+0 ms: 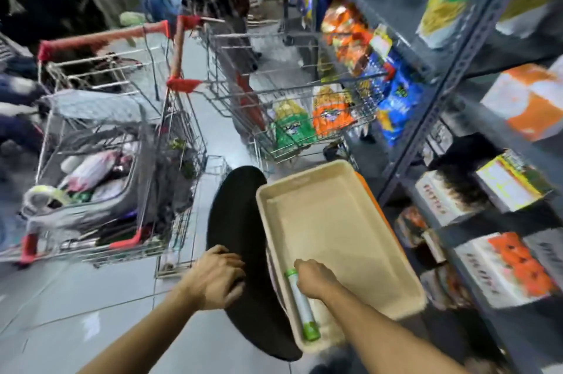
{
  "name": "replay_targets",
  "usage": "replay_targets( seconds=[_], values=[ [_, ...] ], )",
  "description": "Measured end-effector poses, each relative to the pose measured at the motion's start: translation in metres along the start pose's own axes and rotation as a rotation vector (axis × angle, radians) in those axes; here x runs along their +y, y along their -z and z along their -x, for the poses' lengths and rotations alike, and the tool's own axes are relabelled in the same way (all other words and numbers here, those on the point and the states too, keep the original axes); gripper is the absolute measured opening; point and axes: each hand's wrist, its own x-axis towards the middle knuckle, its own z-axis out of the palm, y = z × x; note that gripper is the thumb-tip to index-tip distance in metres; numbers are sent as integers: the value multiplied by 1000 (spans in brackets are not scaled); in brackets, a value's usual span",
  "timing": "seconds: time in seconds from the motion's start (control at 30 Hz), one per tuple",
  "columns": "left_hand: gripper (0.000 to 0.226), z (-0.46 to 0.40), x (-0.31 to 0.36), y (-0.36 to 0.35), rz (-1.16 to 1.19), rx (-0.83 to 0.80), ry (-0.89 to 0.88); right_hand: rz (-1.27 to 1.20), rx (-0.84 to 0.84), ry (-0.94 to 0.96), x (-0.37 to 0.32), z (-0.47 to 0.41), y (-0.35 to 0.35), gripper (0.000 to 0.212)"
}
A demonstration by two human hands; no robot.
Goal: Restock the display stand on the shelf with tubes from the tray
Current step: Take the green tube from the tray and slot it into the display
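Note:
A beige tray [359,221] rests on a round black seat [237,212] low in the aisle. One white tube with green ends [301,303] lies along the tray's near left wall. My right hand [315,277] reaches into the tray and its fingers curl over the upper part of the tube. My left hand [217,276] lies flat on the black seat, just left of the tray, holding nothing. The frame is blurred, and I cannot pick out the display stand on the shelves.
Grey metal shelving [457,75] with boxes and snack bags runs along the right. Two wire trolleys stand ahead: one with bags of goods [100,160] at left, one with snack packs [298,117] in the middle. An orange object [370,191] pokes out behind the tray.

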Motion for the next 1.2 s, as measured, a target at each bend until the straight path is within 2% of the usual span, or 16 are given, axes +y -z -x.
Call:
replay_targets(
  seconds=[0.17, 0.33, 0.57, 0.77, 0.97, 1.03, 1.1, 1.2],
  values=[
    [38, 1, -2, -13, 24, 64, -10, 3, 77, -18, -10, -21, -15, 38],
    [41, 0, -4, -21, 39, 104, -14, 29, 85, -43, -24, -31, -19, 38],
    [38, 0, -6, -26, 38, 136, -23, 87, -56, -97, -36, -32, 4, 38],
    [33, 0, -6, -22, 31, 87, -7, 176, -175, -57, -42, -12, 35, 42],
    [35, -31, 0, 17, 58, 26, -4, 95, 7, 125, -27, 60, 140, 21],
    [29, -64, 6, 51, 61, 116, -26, 93, 93, 166, -19, 95, 187, 19],
    [32, -104, 18, 100, 42, 217, -46, 138, 211, 187, -8, 138, 237, 18],
    [34, -158, 46, 185, 100, 425, -96, 222, 388, 199, 10, 212, 307, 26]
  ],
)
